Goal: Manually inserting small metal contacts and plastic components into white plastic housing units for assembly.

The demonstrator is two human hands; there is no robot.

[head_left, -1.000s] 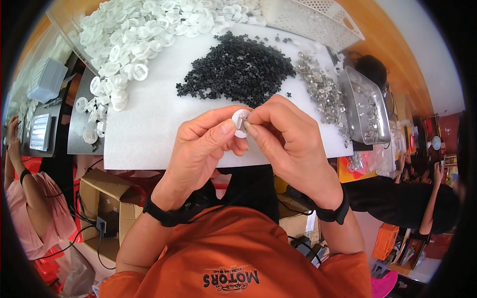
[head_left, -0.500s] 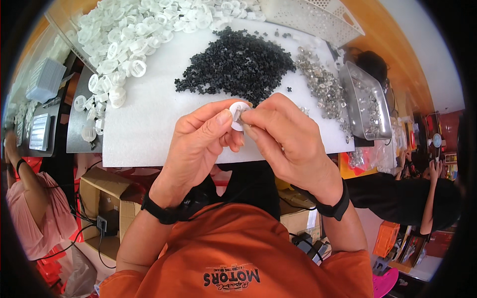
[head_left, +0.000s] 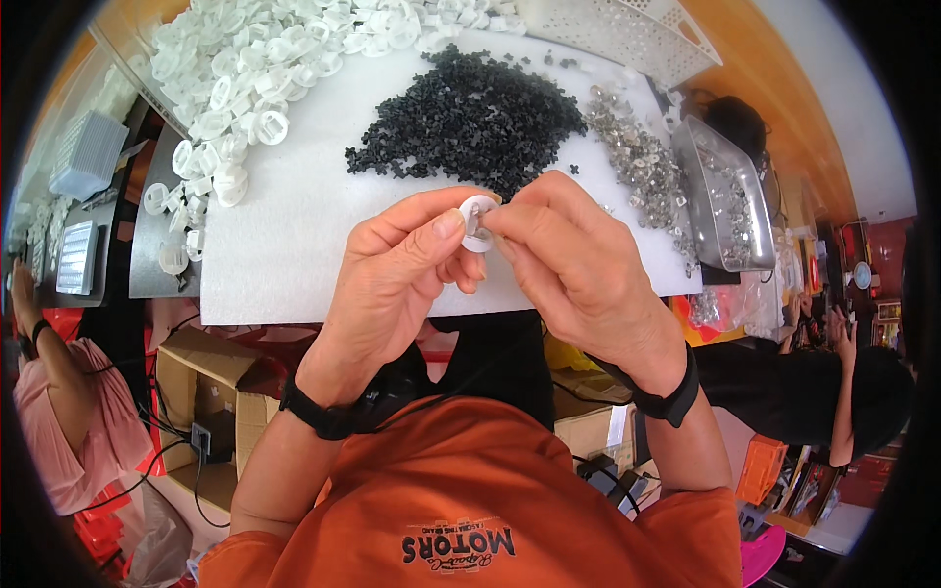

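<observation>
Between thumb and fingers my left hand (head_left: 392, 269) grips a round white plastic part (head_left: 477, 227) by its rim, over the front of the white foam sheet. A small metallic-looking piece shows inside its opening. My right hand (head_left: 578, 260) is pinched closed, its fingertips at the part's right side; whatever they pinch is hidden. Beyond the hands lies a heap of small black cross-shaped pieces (head_left: 480, 113). A pile of similar white round parts (head_left: 270, 69) spreads over the far left. Small shiny metal pieces (head_left: 637, 162) are scattered on the right of the sheet.
A clear plastic tray (head_left: 720, 196) with metal pieces stands at the right, and a white perforated basket (head_left: 627, 34) behind. Below the table's left edge is an open cardboard box (head_left: 211, 392). Other people sit left (head_left: 83, 412) and right (head_left: 804, 392).
My right fingertips have drawn back slightly to the right, showing more of the white part's opening. The left hand still holds the part in nearly the same place.
</observation>
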